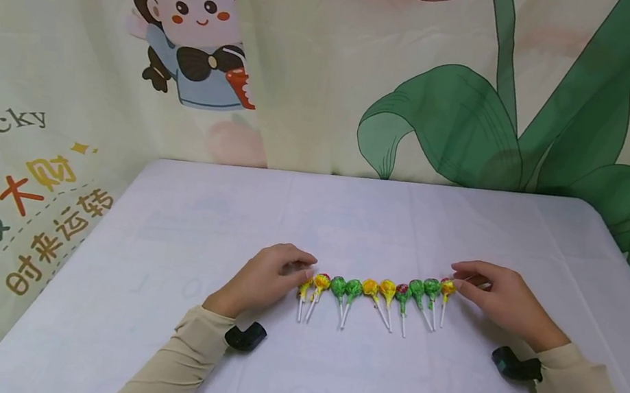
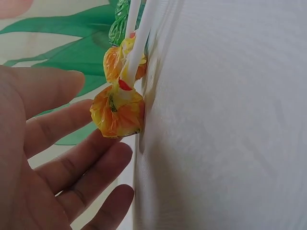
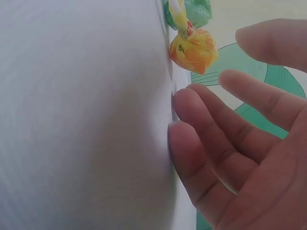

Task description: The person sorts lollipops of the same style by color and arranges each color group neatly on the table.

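A row of wrapped lollipops (image 1: 353, 289) lies across the table, yellow, green and dark red heads at the back and white sticks toward me. At the row's left end, my left hand (image 1: 270, 279) has loosely bent fingers beside a yellow lollipop (image 2: 117, 112). The left wrist view shows fingertips just behind that wrapper; whether they touch it I cannot tell. My right hand (image 1: 495, 297) is at the other end, near another yellow lollipop (image 3: 194, 50). Its fingers are relaxed and hold nothing, and the right wrist view shows a small gap between them and the wrapper.
The table (image 1: 383, 389) has a pale cloth over it. Behind it hangs a printed curtain (image 1: 314, 50) with a cartoon figure and large green leaves. A black wrist camera (image 1: 245, 336) sits at the left cuff, another camera (image 1: 515, 364) at the right.
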Demonstrator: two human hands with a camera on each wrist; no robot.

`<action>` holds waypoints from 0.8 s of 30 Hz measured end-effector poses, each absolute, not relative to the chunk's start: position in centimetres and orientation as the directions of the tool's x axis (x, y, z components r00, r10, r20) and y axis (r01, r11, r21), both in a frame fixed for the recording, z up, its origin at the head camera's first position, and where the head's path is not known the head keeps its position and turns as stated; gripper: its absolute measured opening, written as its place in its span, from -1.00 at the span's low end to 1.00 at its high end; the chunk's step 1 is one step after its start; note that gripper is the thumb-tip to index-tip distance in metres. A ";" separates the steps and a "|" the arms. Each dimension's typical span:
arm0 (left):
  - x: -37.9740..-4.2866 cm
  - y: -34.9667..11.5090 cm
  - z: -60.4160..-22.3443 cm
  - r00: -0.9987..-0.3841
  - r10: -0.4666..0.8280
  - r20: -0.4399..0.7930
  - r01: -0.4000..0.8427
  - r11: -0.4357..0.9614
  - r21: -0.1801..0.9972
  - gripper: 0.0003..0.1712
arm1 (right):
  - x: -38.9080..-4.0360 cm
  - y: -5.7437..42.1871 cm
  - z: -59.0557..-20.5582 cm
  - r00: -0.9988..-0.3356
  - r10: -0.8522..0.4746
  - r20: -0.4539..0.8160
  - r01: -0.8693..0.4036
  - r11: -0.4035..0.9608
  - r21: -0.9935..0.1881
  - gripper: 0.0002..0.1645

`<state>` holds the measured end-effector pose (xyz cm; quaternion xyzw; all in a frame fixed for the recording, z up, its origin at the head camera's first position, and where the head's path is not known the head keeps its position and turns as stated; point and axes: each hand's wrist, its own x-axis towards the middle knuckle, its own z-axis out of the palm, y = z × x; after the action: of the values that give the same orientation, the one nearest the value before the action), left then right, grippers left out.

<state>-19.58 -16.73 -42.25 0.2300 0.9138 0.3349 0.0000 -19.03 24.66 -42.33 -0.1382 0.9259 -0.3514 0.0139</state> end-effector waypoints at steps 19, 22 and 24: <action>-19.8 -17.2 -43.0 -0.875 0.467 0.128 0.430 0.628 0.649 -0.68 | -19.3 24.6 -42.8 -0.953 -0.299 0.042 -0.250 0.705 -0.664 -0.57; -19.9 -17.3 -43.1 -0.874 0.470 0.127 0.430 0.623 0.653 -0.67 | -19.3 24.6 -42.8 -0.953 -0.301 0.044 -0.253 0.706 -0.662 -0.57; -19.9 -17.3 -43.1 -0.875 0.468 0.121 0.426 0.628 0.652 -0.67 | -19.2 24.6 -42.9 -0.952 -0.302 0.045 -0.255 0.707 -0.660 -0.57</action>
<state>-19.93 -17.30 -43.14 0.2478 0.9016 0.3533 0.0298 -19.24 24.58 -42.87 -0.1510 0.9232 -0.3519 0.0333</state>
